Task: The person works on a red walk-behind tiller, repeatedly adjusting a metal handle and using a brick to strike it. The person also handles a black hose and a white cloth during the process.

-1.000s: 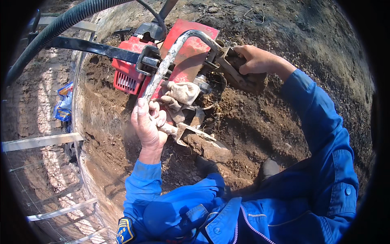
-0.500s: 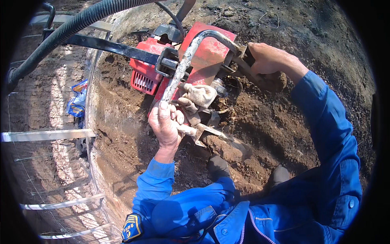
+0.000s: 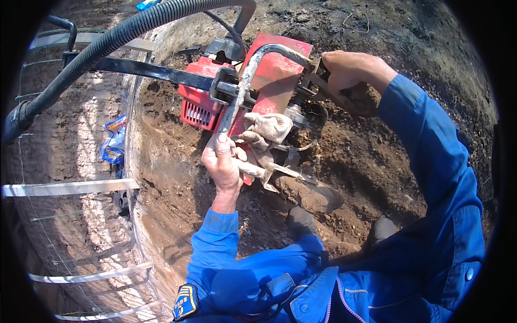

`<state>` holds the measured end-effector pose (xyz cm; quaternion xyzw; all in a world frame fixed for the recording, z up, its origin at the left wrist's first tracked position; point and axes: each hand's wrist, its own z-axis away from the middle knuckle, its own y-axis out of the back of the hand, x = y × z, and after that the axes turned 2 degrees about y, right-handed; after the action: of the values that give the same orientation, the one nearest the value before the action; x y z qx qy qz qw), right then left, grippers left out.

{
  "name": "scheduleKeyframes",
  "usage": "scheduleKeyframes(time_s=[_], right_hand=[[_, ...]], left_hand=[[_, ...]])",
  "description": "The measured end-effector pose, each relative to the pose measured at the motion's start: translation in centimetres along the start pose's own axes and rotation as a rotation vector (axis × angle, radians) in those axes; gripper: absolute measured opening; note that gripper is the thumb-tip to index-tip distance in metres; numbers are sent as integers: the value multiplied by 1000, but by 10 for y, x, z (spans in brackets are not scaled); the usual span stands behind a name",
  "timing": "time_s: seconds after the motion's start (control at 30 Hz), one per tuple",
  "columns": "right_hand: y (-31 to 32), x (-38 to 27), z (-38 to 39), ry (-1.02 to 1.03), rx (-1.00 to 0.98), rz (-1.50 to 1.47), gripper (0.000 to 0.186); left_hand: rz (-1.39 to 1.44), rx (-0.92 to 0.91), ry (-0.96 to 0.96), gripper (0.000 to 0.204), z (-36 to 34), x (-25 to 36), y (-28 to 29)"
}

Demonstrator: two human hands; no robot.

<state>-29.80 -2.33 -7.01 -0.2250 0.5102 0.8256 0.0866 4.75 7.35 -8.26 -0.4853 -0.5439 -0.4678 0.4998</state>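
A red engine-driven machine (image 3: 280, 62), looking like a small tiller, lies on the soil in front of me. Across it runs a bent, dirt-caked metal bar (image 3: 239, 99) with flat brackets at its ends. My left hand (image 3: 222, 167) is closed round the bar's near end, thumb laid along it. My right hand (image 3: 355, 72) has its fingers curled at the far end's bracket (image 3: 321, 70); part of its grip is hidden. Beside my left hand, soiled cloth work gloves (image 3: 269, 127) rest on the machine. A soil-covered blade (image 3: 307, 192) lies below the near bracket.
A black ribbed hose (image 3: 129, 32) and a black handle bar (image 3: 151, 70) reach across the upper left. Pale slats (image 3: 70, 187) cross the ground at left, near a blue plastic packet (image 3: 114, 142). My shoes (image 3: 301, 223) stand on loose soil.
The view has shifted slightly, so most things sit a little further right and lower. My right hand has come slightly closer to me against the bar; my left keeps its hold.
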Motion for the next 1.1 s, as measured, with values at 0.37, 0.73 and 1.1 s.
scheduleKeyframes(time_s=[0.37,0.73,1.1], right_hand=[[2,-1,-1,-8,-21,-17,35],[13,1,-14,-45,-115,-57,33],[19,-1,-21,-30,-152,94,36]], left_hand=[[-123,-98,-17,28,-5,10,6],[-225,-139,8,27,-4,27,3],[-316,-183,22,28,-16,24,13]])
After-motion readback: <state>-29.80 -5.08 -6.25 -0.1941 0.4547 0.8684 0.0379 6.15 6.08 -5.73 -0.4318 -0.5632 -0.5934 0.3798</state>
